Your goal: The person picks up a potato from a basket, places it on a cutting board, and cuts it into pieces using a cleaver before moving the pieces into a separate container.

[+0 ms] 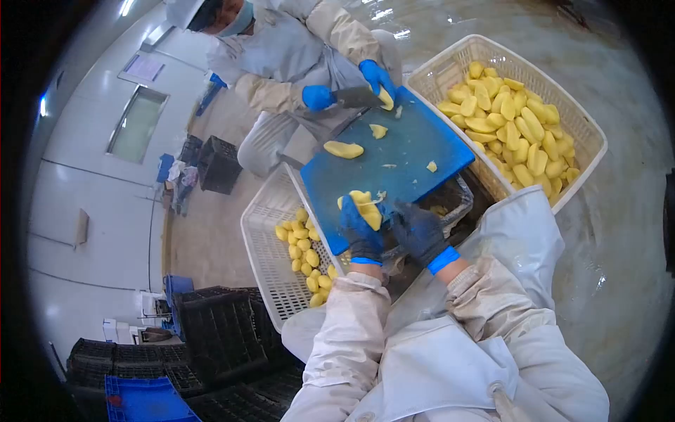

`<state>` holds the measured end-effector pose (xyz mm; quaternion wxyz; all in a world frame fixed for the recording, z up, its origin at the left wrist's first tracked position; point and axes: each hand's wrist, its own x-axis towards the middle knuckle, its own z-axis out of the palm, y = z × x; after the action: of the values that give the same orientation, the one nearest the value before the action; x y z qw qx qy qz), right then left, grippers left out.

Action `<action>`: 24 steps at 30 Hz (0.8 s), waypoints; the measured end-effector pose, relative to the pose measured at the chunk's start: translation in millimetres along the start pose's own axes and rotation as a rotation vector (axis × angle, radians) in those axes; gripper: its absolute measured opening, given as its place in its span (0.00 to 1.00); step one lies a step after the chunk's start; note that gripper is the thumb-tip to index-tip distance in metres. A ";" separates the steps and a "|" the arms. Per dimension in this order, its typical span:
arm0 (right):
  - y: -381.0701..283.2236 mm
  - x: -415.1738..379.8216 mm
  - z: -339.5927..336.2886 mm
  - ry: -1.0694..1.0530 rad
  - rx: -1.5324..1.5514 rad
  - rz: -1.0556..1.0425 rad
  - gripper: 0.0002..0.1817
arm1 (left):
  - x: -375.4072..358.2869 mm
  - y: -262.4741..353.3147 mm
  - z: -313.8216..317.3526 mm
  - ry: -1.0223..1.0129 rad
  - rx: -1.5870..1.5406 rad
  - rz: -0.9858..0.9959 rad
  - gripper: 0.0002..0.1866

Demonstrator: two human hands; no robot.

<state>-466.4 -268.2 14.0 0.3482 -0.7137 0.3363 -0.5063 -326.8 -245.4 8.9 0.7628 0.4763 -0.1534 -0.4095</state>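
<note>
My left hand (pixel 360 228), in a blue glove with a dark layer over it, grips a large, knobbly yellow piece that looks like a peeled potato (pixel 365 209), held over the near edge of the blue cutting board (pixel 415 151). Just to its right is my right hand (pixel 420 233), in a dark glove with a blue cuff. Its fingers look curled, and what they hold is too blurred to make out. A thin pale strip shows beside the held potato. On the board lie a long potato (pixel 344 149), a smaller chunk (pixel 378 131) and small scraps (pixel 432 167).
Across the board, a co-worker's blue-gloved hands hold a cleaver (pixel 354 97) and a potato (pixel 386 98). A white basket (pixel 594 151) heaped with yellow pieces stands right; another basket (pixel 261 232) with smaller-looking ones stands left. Black crates (pixel 221 323) and a blue crate (pixel 148 401) sit lower left.
</note>
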 end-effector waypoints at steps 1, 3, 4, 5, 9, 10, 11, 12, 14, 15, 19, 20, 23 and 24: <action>2.0 -0.2 0.8 0.066 -0.003 0.014 0.13 | -7.9 13.3 6.0 0.006 0.003 0.004 0.16; 4.2 1.6 -0.8 0.065 0.062 0.173 0.11 | -23.5 36.0 15.6 -0.021 -0.066 -0.019 0.19; 3.2 3.0 -0.6 0.066 0.117 0.337 0.09 | -22.2 33.3 8.7 -0.099 0.182 0.201 0.23; 1.0 4.3 0.2 0.061 0.124 0.332 0.09 | -21.6 39.2 7.2 -0.095 0.184 0.209 0.23; -19.6 8.6 -10.0 0.054 0.777 0.659 0.08 | -24.8 52.9 13.2 -0.194 -0.260 -0.228 0.30; -25.9 7.8 -12.2 0.066 0.849 0.688 0.10 | -24.4 52.6 10.7 -0.297 -0.260 -0.205 0.29; -30.4 6.5 -14.2 0.063 0.845 0.690 0.10 | -24.2 51.6 8.8 -0.400 -0.259 -0.182 0.27; -34.5 5.4 -15.8 0.007 0.839 0.664 0.11 | -24.4 45.8 6.8 -0.399 -0.263 -0.184 0.27; -39.5 4.0 -17.8 -0.045 0.830 0.641 0.11 | -24.4 29.7 4.7 -0.265 0.268 0.309 0.23; -41.0 3.8 -18.7 -0.141 0.810 0.650 0.13 | -18.7 26.7 -2.3 -0.267 0.267 0.304 0.23; -9.1 5.7 -8.1 -0.357 0.736 0.728 0.14 | -5.2 24.1 -25.4 -0.293 0.478 0.227 0.25; 8.8 -2.3 1.0 -0.360 0.742 0.727 0.14 | -4.1 26.7 -28.7 -0.248 0.419 0.159 0.23; 35.8 -8.8 15.2 -0.256 0.304 0.559 0.14 | 4.0 40.1 -30.0 -0.167 0.309 0.028 0.22; 22.6 -3.8 4.7 -0.217 0.488 0.710 0.14 | 3.3 46.1 -27.2 -0.134 0.168 -0.059 0.23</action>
<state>-465.8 -276.3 -8.0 0.6920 -0.4997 0.3929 -0.3421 -285.7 -221.9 34.1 0.6958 0.5144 -0.2240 -0.4484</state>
